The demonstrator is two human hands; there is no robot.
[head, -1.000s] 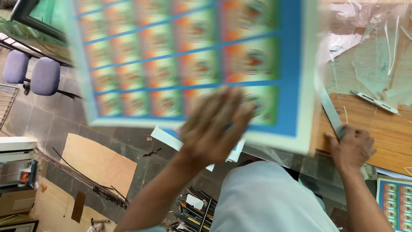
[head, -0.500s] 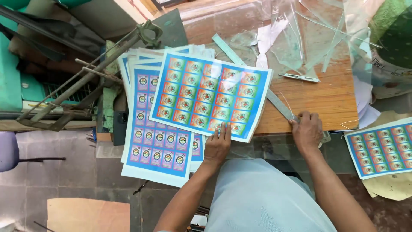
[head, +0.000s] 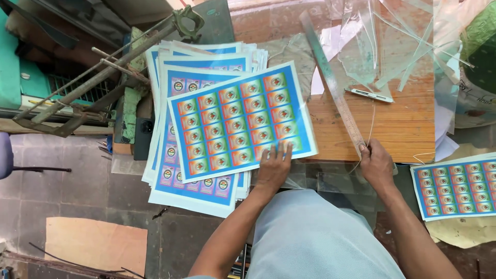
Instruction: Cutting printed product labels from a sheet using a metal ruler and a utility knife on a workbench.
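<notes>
Printed sheet lies under left hand fingertips.

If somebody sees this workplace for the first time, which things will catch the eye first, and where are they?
First, the bright blue printed sheet at the centre, lying tilted on a stack of similar sheets, with the left hand pressing its lower edge. To the right, the right hand holds the near end of a long metal ruler on the wooden table. Clear plastic scraps lie behind it.

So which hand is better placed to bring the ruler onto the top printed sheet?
Right. The right hand already grips the near end of the long steel ruler, while the left hand lies flat on the top printed sheet, probably steadying it.
</notes>
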